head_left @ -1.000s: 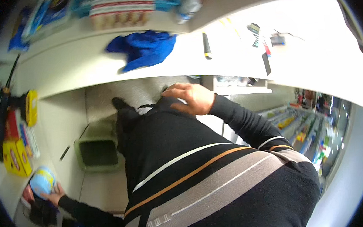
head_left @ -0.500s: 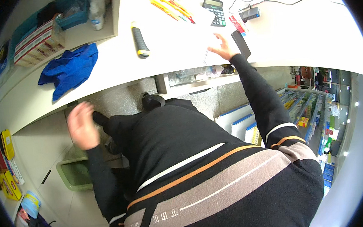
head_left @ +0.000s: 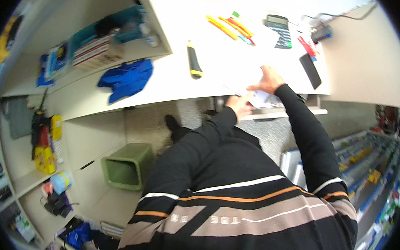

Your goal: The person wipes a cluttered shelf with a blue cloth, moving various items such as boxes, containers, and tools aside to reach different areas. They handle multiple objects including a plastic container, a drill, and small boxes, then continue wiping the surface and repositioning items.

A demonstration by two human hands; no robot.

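At the front edge of the desk my two hands are close together. My left hand (head_left: pixel 240 106) has its fingers closed at a thin white sheet (head_left: pixel 260 99), which looks like paper and is partly blurred. My right hand (head_left: pixel 271 82) is just to the right, thumb and fingers apart, its thumb near the sheet's upper edge. To the right of that hand lies a black phone (head_left: pixel 310 71). Farther back are a yellow-and-black utility knife (head_left: pixel 194 62), a calculator (head_left: pixel 279 32) and several orange and red pens (head_left: pixel 234 27).
A blue cloth (head_left: pixel 127 81) lies at the desk's left, before a shelf with boxes. Beneath the desk edge a drawer (head_left: pixel 302 112) stands pulled out, by my body. A green waste bin (head_left: pixel 128 167) is on the floor, left. A black cable (head_left: pixel 342 16) runs along the back right.
My left hand has come from the left, off the desk, to the front edge beside my right hand. My right hand has drawn back from the phone toward the edge. The view has shifted.
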